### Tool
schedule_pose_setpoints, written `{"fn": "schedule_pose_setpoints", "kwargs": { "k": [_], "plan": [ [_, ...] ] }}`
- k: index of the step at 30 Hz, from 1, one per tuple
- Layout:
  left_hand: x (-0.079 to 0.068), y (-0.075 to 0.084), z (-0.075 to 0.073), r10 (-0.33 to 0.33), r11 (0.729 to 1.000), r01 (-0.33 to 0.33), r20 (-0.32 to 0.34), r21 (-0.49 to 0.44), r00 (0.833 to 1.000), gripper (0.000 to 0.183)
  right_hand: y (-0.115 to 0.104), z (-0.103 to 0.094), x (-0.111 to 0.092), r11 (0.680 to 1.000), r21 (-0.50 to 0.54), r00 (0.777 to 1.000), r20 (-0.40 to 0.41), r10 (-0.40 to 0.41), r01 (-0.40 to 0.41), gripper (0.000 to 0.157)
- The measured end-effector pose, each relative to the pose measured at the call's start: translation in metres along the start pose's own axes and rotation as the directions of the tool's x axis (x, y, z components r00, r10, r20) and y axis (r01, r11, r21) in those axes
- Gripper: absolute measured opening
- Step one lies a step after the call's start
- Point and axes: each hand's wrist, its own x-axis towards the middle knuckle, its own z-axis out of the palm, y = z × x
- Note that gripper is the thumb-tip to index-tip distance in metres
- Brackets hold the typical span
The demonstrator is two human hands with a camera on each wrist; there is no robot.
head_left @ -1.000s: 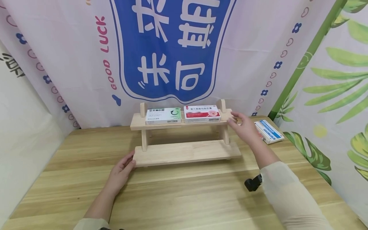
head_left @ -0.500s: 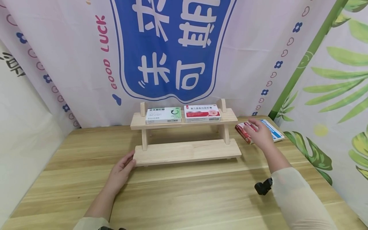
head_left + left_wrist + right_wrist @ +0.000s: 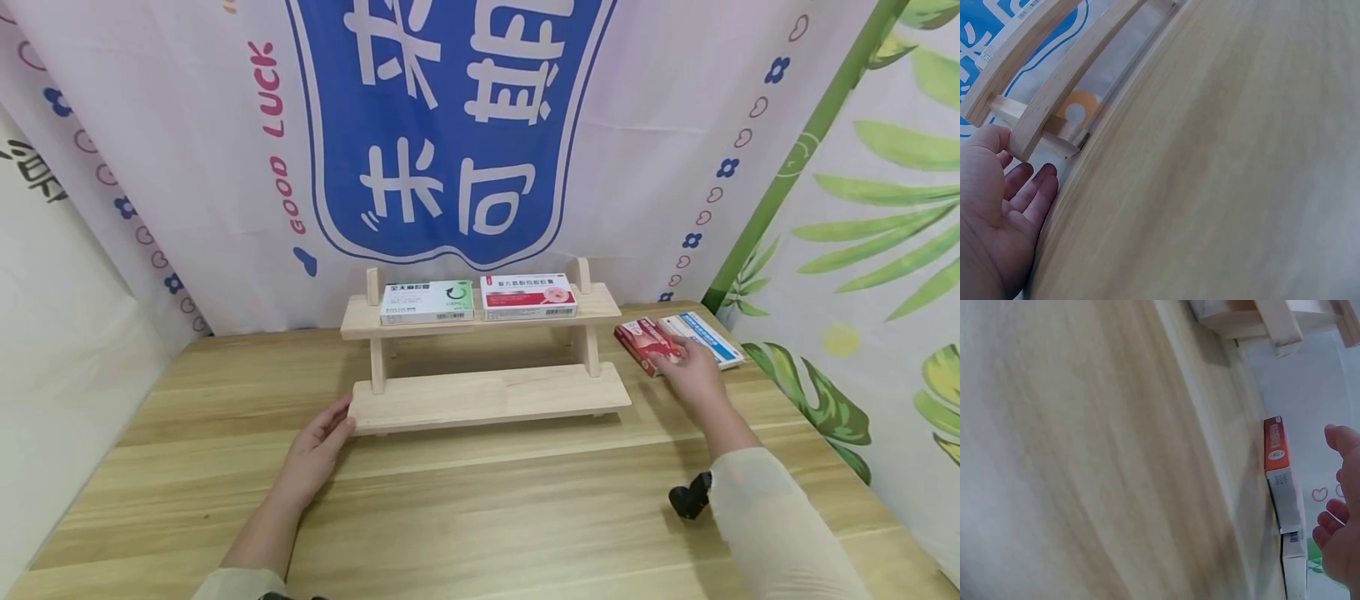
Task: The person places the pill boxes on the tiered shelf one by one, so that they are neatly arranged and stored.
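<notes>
A two-tier wooden display stand (image 3: 487, 396) stands on the table, with a green-and-white medicine box (image 3: 427, 302) and a red-and-white medicine box (image 3: 528, 297) side by side on its upper shelf. My left hand (image 3: 315, 446) holds the left end of the lower shelf by thumb and fingers; in the left wrist view the other fingers (image 3: 1041, 187) curl loosely below it. My right hand (image 3: 696, 379) is over a red medicine box (image 3: 643, 343), thumb and fingers apart; in the right wrist view it appears clear of the box. A blue-and-white medicine box (image 3: 708, 340) lies alongside, partly hidden.
A printed cloth backdrop (image 3: 637, 167) hangs right behind the stand, and a leaf-patterned cloth (image 3: 885, 292) borders the right side. The wood-grain table (image 3: 487, 517) stretches in front. A black wrist camera (image 3: 690, 496) sits at the right sleeve.
My right hand has left the right end of the upper shelf, moving right to the boxes on the table. It has since lowered a little. My left hand and the stand stay put.
</notes>
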Motion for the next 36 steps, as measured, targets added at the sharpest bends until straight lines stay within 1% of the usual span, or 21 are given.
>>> {"fn": "schedule_pose_setpoints", "kwargs": {
  "k": [7, 11, 14, 20, 31, 36],
  "plan": [
    [0.0, -0.001, 0.001, 0.004, 1.0, -0.004, -0.01, -0.017, 1.0, 0.055, 0.012, 0.007, 0.006, 0.997, -0.073, 1.0, -0.023, 0.007, -0.008, 0.081],
    [0.0, -0.002, 0.001, 0.007, 1.0, -0.007, -0.01, -0.018, 1.0, 0.056, 0.014, 0.008, 0.008, 0.995, -0.094, 0.999, -0.008, 0.044, -0.045, 0.085],
    [0.0, -0.002, 0.001, 0.007, 1.0, -0.008, -0.011, -0.015, 1.0, 0.056, 0.016, 0.009, 0.01, 0.993, -0.096, 0.998, 0.001, 0.065, -0.064, 0.088],
    [0.0, -0.003, 0.001, 0.014, 1.0, -0.014, -0.011, -0.021, 1.0, 0.055, 0.02, 0.013, 0.015, 0.992, -0.099, 0.997, -0.002, 0.082, -0.082, 0.088],
    [0.0, -0.001, 0.001, 0.01, 1.0, -0.01, -0.003, -0.009, 1.0, 0.056, 0.023, 0.017, 0.012, 0.991, -0.121, 0.998, -0.031, 0.054, -0.058, 0.087],
    [0.0, -0.001, 0.001, 0.01, 1.0, -0.01, 0.0, -0.014, 1.0, 0.055, 0.024, 0.019, 0.013, 0.989, -0.124, 0.997, -0.016, 0.078, -0.079, 0.09]
  ]
}}
